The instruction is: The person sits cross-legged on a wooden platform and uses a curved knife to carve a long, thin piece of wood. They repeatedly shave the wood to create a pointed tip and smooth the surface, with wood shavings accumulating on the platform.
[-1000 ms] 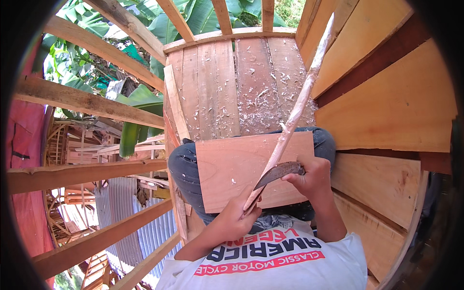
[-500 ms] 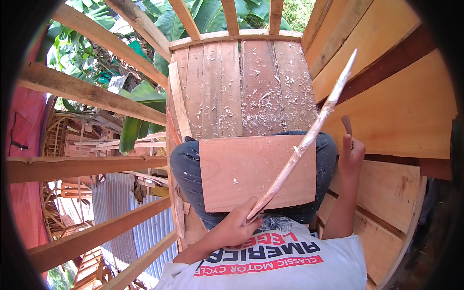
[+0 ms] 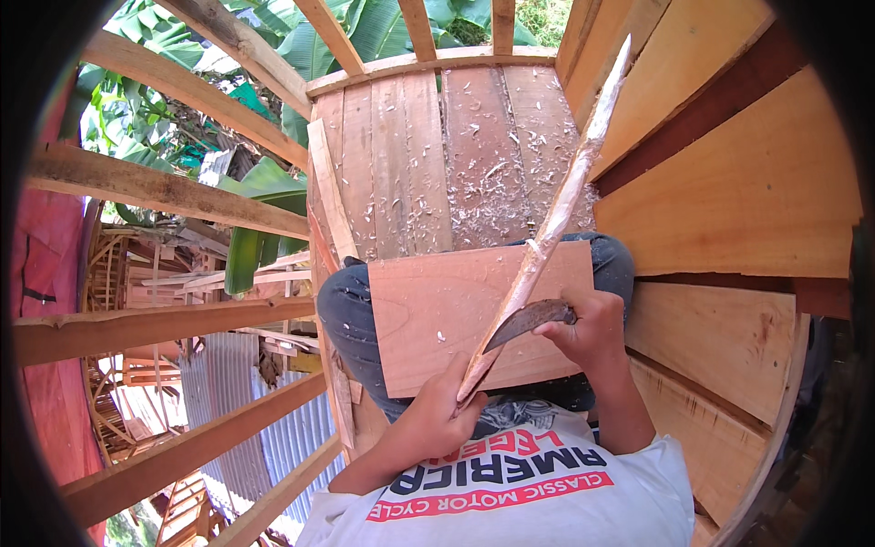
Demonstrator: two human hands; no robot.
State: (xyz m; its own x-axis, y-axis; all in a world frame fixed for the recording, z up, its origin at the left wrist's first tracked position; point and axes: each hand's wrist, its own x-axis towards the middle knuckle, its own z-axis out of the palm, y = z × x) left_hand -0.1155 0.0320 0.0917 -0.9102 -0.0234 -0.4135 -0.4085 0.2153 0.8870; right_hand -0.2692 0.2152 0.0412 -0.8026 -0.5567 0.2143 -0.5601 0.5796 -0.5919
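Note:
My left hand (image 3: 441,407) is closed round the lower end of a long wooden stick (image 3: 563,205), whittled pale and tapering to a point at its far tip. The stick slants up and away to the right. In my right hand (image 3: 591,328) is a knife with a dark curved blade (image 3: 527,321); the blade lies against the stick a little above my left hand. Under both, a flat rectangular board (image 3: 428,319) rests across my lap. The knife's handle is mostly hidden by my fingers.
Wood shavings are scattered over the plank floor (image 3: 392,164) ahead. Wooden slats (image 3: 173,319) form a railing on the left, with a loose wood strip (image 3: 333,191) beside it. Wooden panels (image 3: 729,191) close in the right side. Banana leaves (image 3: 273,187) show beyond the railing.
My right hand has come in from the right with the knife, and the blade now meets the stick. The stick is tilted slightly more upright and its tip has shifted left and farther away.

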